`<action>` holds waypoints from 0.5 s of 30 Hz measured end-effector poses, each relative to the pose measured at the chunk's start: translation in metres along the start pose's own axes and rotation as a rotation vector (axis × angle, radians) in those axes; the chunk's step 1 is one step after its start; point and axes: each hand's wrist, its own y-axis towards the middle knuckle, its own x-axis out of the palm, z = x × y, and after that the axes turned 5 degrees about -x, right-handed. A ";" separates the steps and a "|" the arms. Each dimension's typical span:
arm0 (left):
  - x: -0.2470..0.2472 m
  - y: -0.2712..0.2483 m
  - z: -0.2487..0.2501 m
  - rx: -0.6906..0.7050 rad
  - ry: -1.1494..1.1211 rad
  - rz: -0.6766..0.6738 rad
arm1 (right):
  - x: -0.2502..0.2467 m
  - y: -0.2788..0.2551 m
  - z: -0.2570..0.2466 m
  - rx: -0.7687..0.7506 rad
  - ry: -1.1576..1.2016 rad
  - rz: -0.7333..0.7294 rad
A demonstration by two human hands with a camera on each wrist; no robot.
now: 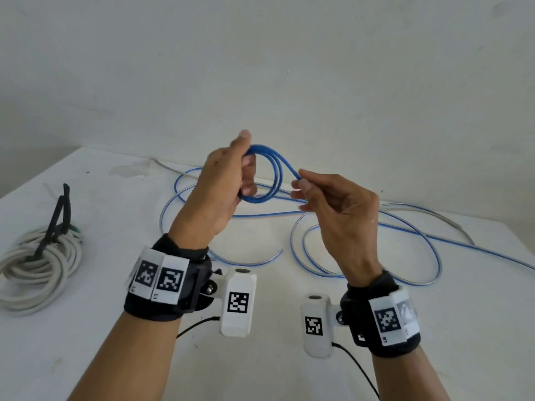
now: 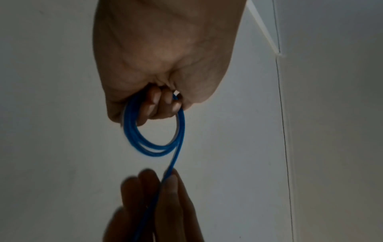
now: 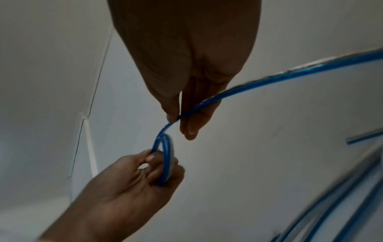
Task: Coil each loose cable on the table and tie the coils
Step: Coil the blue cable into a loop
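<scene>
A small coil of blue cable (image 1: 270,180) is held up above the table, and my left hand (image 1: 228,180) grips it with fingers curled through the loops (image 2: 153,144). The strand leaving the coil runs to my right hand (image 1: 327,198), which pinches the blue cable (image 3: 199,104) between thumb and fingers. The rest of the blue cable (image 1: 376,250) lies in loose loops on the white table (image 1: 144,328) and trails off to the right. In the right wrist view the coil (image 3: 165,157) sits edge-on in my left hand (image 3: 132,183).
A white cable coil (image 1: 40,270) bound with a black tie (image 1: 58,224) lies at the table's left edge. A grey cable (image 1: 451,221) curves along the back right of the table. A wall stands just behind the table.
</scene>
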 end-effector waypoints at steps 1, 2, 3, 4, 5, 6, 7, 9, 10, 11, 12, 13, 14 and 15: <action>0.000 0.000 0.001 -0.001 -0.051 0.007 | 0.004 -0.002 -0.001 0.021 0.034 -0.003; 0.000 -0.001 0.002 0.002 -0.083 0.012 | 0.009 -0.004 -0.002 0.036 0.055 -0.004; 0.002 -0.003 0.002 0.006 -0.104 0.017 | 0.014 -0.006 -0.003 0.042 0.064 0.000; 0.005 -0.004 0.002 0.006 -0.123 0.022 | 0.018 -0.009 -0.002 0.043 0.069 0.012; 0.008 -0.006 0.001 -0.001 -0.144 0.022 | 0.021 -0.010 -0.002 0.041 0.072 0.032; 0.010 -0.006 0.000 -0.013 -0.167 0.017 | 0.022 -0.011 -0.001 0.039 0.078 0.058; 0.012 -0.007 -0.001 -0.025 -0.187 0.009 | 0.021 -0.011 -0.001 0.039 0.088 0.085; 0.017 -0.007 -0.004 -0.043 -0.210 -0.021 | 0.017 -0.009 -0.001 0.039 0.106 0.131; 0.018 -0.007 -0.005 -0.048 -0.219 -0.046 | 0.015 -0.007 -0.001 0.039 0.105 0.144; 0.019 -0.007 -0.006 -0.049 -0.224 -0.077 | 0.012 -0.006 -0.001 0.039 0.102 0.152; 0.020 -0.007 -0.006 -0.043 -0.213 -0.106 | 0.009 -0.004 -0.002 0.039 0.101 0.160; 0.019 -0.007 -0.006 -0.026 -0.167 -0.128 | 0.006 -0.002 -0.003 0.037 0.103 0.170; 0.017 -0.007 -0.007 0.003 -0.082 -0.134 | 0.002 0.000 -0.004 0.033 0.107 0.183; 0.015 -0.007 -0.008 0.040 0.016 -0.134 | -0.003 0.003 -0.004 0.030 0.110 0.197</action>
